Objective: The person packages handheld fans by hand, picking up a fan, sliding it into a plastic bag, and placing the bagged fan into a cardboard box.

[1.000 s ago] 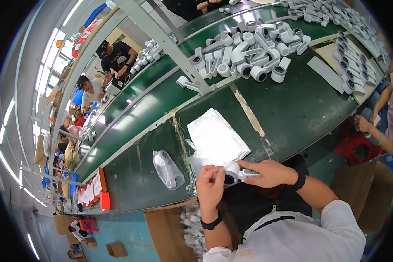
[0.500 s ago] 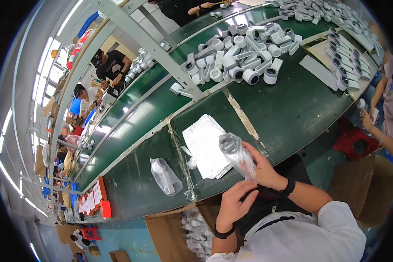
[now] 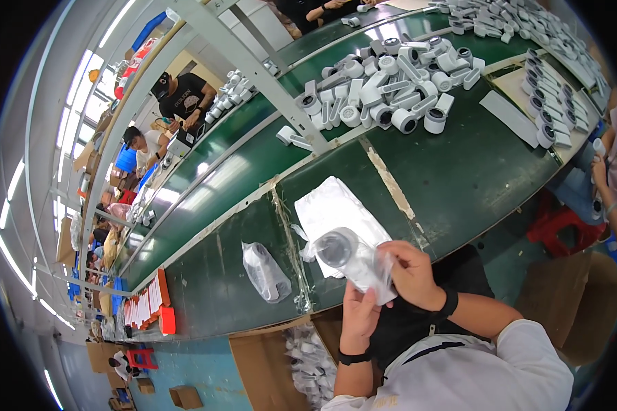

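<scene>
A grey-and-white device with a round head and a straight handle, inside a clear plastic bag (image 3: 349, 259), is held above the bench edge. My left hand (image 3: 360, 312) pinches the handle end from below. With bent fingers, my right hand (image 3: 413, 275) grips the bag's side and loose edge. Beneath the bagged device lies a stack of white plastic bags (image 3: 336, 205), partly covered by it. Another bagged device (image 3: 265, 272) rests on the green bench to the left.
Across the bench is a big heap of unbagged devices (image 3: 391, 85). Rows of devices stand on a board (image 3: 559, 147) at right, near another person. An open carton (image 3: 267, 370) below holds bagged pieces. A metal post (image 3: 267, 75) rises beyond the bench. An orange-red bin (image 3: 166, 318) stands left.
The bagged device has moved left and nearer to me, over the white stack. My left hand, empty before, has come up and taken hold of its lower end. The view has shifted slightly.
</scene>
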The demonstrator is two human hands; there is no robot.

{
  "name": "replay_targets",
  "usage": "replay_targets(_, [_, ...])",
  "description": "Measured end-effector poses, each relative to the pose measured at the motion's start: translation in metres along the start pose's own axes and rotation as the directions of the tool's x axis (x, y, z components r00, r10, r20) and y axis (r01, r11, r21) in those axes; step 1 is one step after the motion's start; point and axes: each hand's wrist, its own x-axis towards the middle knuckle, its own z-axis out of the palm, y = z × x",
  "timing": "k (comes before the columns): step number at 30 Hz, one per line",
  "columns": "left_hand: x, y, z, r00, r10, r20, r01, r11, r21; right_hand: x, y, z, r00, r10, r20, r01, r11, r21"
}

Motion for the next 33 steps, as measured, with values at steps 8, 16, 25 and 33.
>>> replay_targets(8, [-0.022, 0.034, -0.030, 0.919, 0.269, -0.288, -0.243, 0.962, 0.125, -0.008, 0.007, 0.000, 0.984, -0.087, 0.153, 0.111, 0.982, -0.155])
replay_targets(16, [-0.066, 0.128, -0.135, 0.246, 0.828, -0.504, 0.025, 0.515, 0.857, 0.016, 0.049, -0.038, 0.968, 0.153, 0.200, -0.089, 0.952, -0.294])
replay_targets(25, [-0.026, 0.126, -0.212, 0.269, 0.864, -0.425, 0.478, 0.263, 0.838, 0.020, 0.071, -0.049, 0.971, 0.196, 0.134, -0.149, 0.943, -0.297])
replay_targets(33, [-0.035, 0.117, -0.204, 0.053, 0.936, -0.349, 0.370, 0.306, 0.877, 0.018, 0.060, -0.048, 0.983, 0.155, 0.094, -0.118, 0.942, -0.315])
